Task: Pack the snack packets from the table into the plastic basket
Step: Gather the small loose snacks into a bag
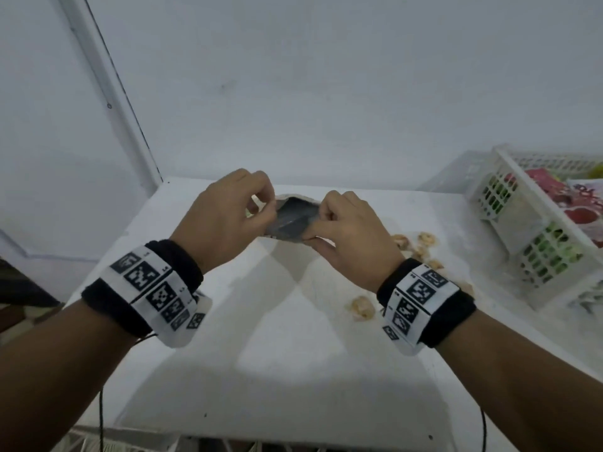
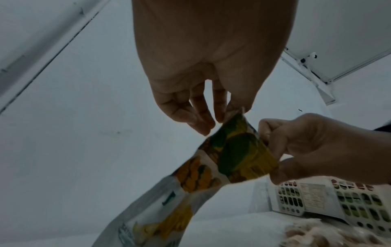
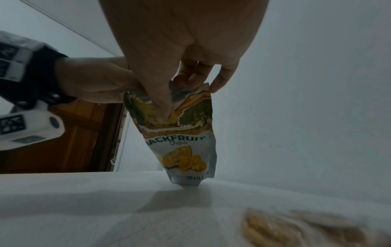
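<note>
The left hand (image 1: 222, 216) pinches one side of the open top of a jackfruit chips packet (image 3: 180, 133), thumb and forefinger closed on the edge, while the right hand (image 1: 349, 233) grips the opposite side with curled fingers, so the silver-lined mouth gapes between them. The packet stands upright with its bottom corner touching the white table (image 1: 293, 353). Loose chips (image 1: 360, 308) lie on the table nearer the right wrist, and further right the white plastic basket (image 1: 528, 223) holds other packets.
</note>
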Demonstrator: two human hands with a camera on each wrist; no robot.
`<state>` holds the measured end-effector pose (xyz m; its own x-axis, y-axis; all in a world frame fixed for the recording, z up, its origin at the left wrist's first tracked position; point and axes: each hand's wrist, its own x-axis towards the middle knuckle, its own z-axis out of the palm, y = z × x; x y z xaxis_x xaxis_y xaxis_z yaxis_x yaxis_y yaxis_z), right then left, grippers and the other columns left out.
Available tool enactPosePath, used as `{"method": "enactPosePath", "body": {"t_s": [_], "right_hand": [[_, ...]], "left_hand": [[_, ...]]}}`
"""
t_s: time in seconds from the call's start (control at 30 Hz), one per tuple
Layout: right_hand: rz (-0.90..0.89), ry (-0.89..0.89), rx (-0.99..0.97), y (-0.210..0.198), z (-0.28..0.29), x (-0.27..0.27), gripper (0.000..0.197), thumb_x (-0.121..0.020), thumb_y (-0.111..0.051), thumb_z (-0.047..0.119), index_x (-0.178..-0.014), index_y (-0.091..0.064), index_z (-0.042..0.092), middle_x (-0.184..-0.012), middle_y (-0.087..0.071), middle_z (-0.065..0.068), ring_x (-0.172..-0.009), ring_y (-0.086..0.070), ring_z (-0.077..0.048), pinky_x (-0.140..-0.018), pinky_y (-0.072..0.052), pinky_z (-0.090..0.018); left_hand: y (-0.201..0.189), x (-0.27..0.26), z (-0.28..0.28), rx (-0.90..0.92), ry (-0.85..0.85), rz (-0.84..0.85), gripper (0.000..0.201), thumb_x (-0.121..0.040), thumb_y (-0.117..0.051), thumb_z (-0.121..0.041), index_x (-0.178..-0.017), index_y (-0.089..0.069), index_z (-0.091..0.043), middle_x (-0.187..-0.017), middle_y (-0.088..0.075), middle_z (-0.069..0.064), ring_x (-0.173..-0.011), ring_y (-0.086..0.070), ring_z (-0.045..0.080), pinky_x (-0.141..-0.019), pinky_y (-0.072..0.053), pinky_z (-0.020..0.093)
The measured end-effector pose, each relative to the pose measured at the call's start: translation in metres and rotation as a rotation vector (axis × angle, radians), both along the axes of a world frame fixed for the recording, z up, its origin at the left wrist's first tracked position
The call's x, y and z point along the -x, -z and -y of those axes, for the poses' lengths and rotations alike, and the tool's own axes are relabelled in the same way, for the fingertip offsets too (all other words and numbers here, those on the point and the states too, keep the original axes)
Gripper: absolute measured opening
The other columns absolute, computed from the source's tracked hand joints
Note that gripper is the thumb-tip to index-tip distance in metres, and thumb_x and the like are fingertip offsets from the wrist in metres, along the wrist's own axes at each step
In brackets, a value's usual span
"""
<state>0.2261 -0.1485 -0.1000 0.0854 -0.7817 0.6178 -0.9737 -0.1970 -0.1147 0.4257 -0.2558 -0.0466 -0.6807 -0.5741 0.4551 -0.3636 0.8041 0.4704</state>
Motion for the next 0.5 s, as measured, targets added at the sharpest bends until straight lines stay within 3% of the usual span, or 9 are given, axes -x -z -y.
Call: {"method": "enactPosePath", "body": {"t_s": [0.1,0.2,0.3,0.4,0.5], "right_hand": [[-0.012,-0.001,-0.016,0.003,-0.005,-0.002,0.008,-0.09,-0.075,0.03,-0.085,-0.076,0.024,-0.088,-0.041,0.004,-0.084,-0.033,-0.015,-0.074,-0.032,-0.033],[-0.014,0.023,0.007,0.002,-0.01,-0.003,0.026,-0.094,-0.066,0.047,-0.081,-0.076,0.027,-0.091,-0.045,0.001,-0.087,-0.038,-0.018,-0.083,-0.029,-0.033],[-0.008,0.083,0.076,-0.007,-0.007,-0.001,0.03,-0.095,-0.065,0.045,-0.075,-0.071,0.023,-0.095,-0.047,-0.002,-0.089,-0.039,-0.022,-0.083,-0.032,-0.034],[-0.005,0.116,0.078,-0.017,-0.001,0.004,0.017,-0.085,-0.076,0.04,-0.094,-0.073,0.027,-0.111,-0.05,-0.007,-0.099,-0.041,-0.027,-0.087,-0.041,-0.041],[-0.064,0.127,-0.023,-0.024,0.005,0.01,0.032,-0.077,-0.078,0.04,-0.108,-0.073,0.033,-0.132,-0.047,-0.012,-0.113,-0.036,-0.032,-0.099,-0.039,-0.044]], "left_hand": [[-0.008,0.002,0.004,-0.03,0.002,0.034,0.009,-0.095,-0.06,-0.033,-0.087,-0.063,-0.03,-0.087,-0.064,-0.013,-0.076,-0.064,0.005,-0.073,-0.053,0.037],[-0.009,0.006,0.002,-0.063,0.0,0.044,0.012,-0.096,-0.06,-0.034,-0.086,-0.064,-0.031,-0.085,-0.066,-0.016,-0.075,-0.064,0.005,-0.068,-0.049,0.03],[-0.007,0.012,-0.002,-0.069,0.015,0.047,0.013,-0.098,-0.06,-0.034,-0.087,-0.065,-0.031,-0.085,-0.066,-0.016,-0.076,-0.062,0.004,-0.066,-0.044,0.022],[-0.009,0.015,-0.005,-0.101,0.021,0.024,0.012,-0.099,-0.062,-0.029,-0.088,-0.067,-0.029,-0.079,-0.064,-0.022,-0.072,-0.061,0.003,-0.061,-0.037,0.014],[-0.012,0.017,-0.01,-0.141,0.028,0.019,0.012,-0.099,-0.063,-0.021,-0.09,-0.069,-0.021,-0.068,-0.06,-0.031,-0.059,-0.055,0.0,-0.055,-0.037,0.009]]}}
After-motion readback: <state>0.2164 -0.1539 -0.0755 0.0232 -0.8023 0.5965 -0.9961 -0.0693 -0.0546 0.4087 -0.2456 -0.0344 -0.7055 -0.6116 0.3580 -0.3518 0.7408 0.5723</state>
